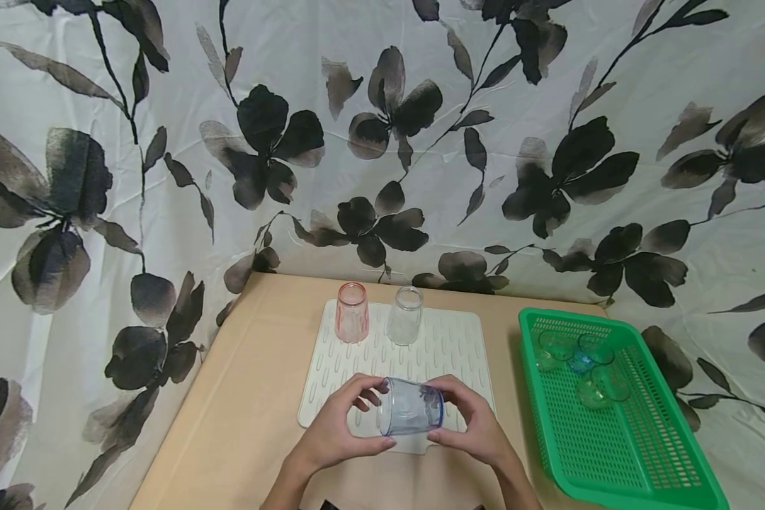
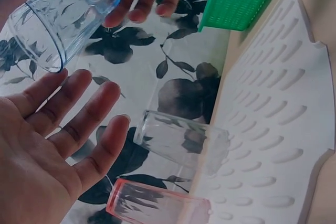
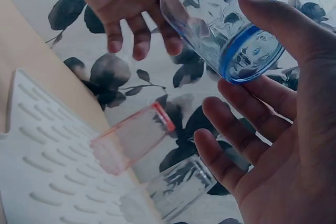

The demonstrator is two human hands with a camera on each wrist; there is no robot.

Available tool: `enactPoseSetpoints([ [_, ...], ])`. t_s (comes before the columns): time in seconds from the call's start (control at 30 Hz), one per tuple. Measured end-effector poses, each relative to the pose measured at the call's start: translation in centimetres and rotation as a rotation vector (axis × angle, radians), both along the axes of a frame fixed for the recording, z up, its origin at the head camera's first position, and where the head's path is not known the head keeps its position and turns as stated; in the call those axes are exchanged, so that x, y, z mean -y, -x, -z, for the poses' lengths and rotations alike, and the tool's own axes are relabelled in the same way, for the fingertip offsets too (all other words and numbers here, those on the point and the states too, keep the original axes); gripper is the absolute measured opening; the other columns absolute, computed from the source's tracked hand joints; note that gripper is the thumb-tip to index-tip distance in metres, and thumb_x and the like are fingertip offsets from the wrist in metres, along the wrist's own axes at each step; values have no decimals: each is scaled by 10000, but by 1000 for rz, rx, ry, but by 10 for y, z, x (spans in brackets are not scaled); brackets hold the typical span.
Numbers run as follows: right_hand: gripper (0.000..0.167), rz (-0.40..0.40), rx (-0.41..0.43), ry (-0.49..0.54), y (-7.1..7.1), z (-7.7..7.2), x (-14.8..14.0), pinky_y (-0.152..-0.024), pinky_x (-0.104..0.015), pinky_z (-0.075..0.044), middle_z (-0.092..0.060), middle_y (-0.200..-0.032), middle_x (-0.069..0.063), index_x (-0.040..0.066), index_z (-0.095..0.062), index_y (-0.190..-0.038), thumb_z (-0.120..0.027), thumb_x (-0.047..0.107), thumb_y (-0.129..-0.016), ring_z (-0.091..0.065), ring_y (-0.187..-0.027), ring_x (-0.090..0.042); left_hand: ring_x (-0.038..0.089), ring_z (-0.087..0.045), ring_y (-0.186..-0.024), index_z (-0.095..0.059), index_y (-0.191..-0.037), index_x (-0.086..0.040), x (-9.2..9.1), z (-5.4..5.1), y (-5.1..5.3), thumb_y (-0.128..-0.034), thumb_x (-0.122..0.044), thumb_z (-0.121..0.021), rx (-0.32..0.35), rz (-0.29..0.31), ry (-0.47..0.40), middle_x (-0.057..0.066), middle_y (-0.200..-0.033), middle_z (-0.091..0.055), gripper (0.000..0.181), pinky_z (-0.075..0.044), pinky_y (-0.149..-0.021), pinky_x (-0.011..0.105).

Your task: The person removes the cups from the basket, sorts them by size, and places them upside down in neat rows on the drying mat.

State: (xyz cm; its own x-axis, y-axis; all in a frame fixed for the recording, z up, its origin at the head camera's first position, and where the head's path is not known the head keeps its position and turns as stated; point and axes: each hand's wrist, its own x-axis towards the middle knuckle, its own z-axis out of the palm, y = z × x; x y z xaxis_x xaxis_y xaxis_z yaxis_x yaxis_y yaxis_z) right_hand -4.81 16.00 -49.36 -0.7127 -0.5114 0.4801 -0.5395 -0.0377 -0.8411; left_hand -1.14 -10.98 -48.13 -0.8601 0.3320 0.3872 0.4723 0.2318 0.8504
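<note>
A blue-tinted clear drinking glass [image 1: 411,407] is held sideways above the white ribbed mat [image 1: 449,340]. My left hand [image 1: 341,428] pinches its rim end between thumb and fingertips, and the other fingers are spread apart in the left wrist view. At the thick blue base, my right hand [image 1: 474,425] grips with thumb and index finger, as the right wrist view shows. Toward the mat's far edge stand a pink-tinted glass [image 1: 352,315] and a colourless glass [image 1: 404,319], side by side and upright. Neither hand touches them.
A green plastic basket [image 1: 621,439] stands on the right of the tan table [image 1: 242,397], with several glasses [image 1: 591,391] grouped toward its far end. A floral cloth [image 1: 459,212] hangs behind the table and along its sides.
</note>
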Motion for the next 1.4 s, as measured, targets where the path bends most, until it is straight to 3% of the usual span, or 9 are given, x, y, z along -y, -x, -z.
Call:
enactPoseSetpoints([
  [0.23,683,-3,-69,65,7,-5,2,-854,-256,-571,-609,-1146,-172,-51,-552,-1291,-806,-117,-660,-598,-1019,-180,181,-647,-999,-473,-1420,-258,-4,3,-3,-737,-316,-904,92,-4,-9,-8,-1206,-631,811,-579,-826,290],
  [0.5,650,15,-124,19,9,-11,12,-852,-286,-575,-610,-1141,-176,-26,-587,-1242,-855,-66,-651,-584,-1045,-215,135,-655,-1012,-504,-1371,-280,-4,8,-4,-751,-361,-892,97,-19,54,-47,-1235,-614,736,-563,-817,248],
  [0.77,641,47,-126,-15,10,-12,17,-876,-268,-563,-620,-1162,-150,17,-588,-1255,-869,7,-679,-582,-1063,-215,154,-671,-977,-599,-1287,-236,1,15,-8,-816,-357,-845,100,-89,86,-75,-1214,-643,545,-583,-790,242],
  [0.9,643,53,-143,-12,12,-14,22,-901,-250,-551,-625,-1166,-142,18,-588,-1257,-866,18,-677,-583,-1071,-213,107,-655,-960,-610,-1273,-283,5,20,-11,-832,-375,-829,128,-113,101,-113,-1200,-644,501,-583,-788,231],
  [1.03,634,58,-154,-16,13,-13,28,-830,-287,-568,-623,-1149,-146,9,-592,-1244,-857,-1,-668,-585,-1037,-226,78,-647,-960,-623,-1251,-299,9,25,-16,-828,-362,-832,168,-138,115,-139,-1190,-638,476,-574,-781,217],
  [1.23,601,64,-119,-32,17,-11,36,-766,-310,-577,-612,-1118,-181,-36,-594,-1210,-843,-37,-663,-585,-997,-235,45,-638,-947,-649,-1193,-320,22,41,-27,-794,-288,-862,215,-262,160,-203,-1146,-632,453,-576,-780,249],
  [1.4,600,92,-97,-77,21,-8,40,-771,-294,-584,-619,-1159,-127,27,-605,-1240,-868,39,-700,-590,-1018,-224,54,-636,-957,-664,-1153,-340,36,57,-35,-767,-250,-881,239,-417,208,-233,-1126,-632,451,-588,-796,282],
])
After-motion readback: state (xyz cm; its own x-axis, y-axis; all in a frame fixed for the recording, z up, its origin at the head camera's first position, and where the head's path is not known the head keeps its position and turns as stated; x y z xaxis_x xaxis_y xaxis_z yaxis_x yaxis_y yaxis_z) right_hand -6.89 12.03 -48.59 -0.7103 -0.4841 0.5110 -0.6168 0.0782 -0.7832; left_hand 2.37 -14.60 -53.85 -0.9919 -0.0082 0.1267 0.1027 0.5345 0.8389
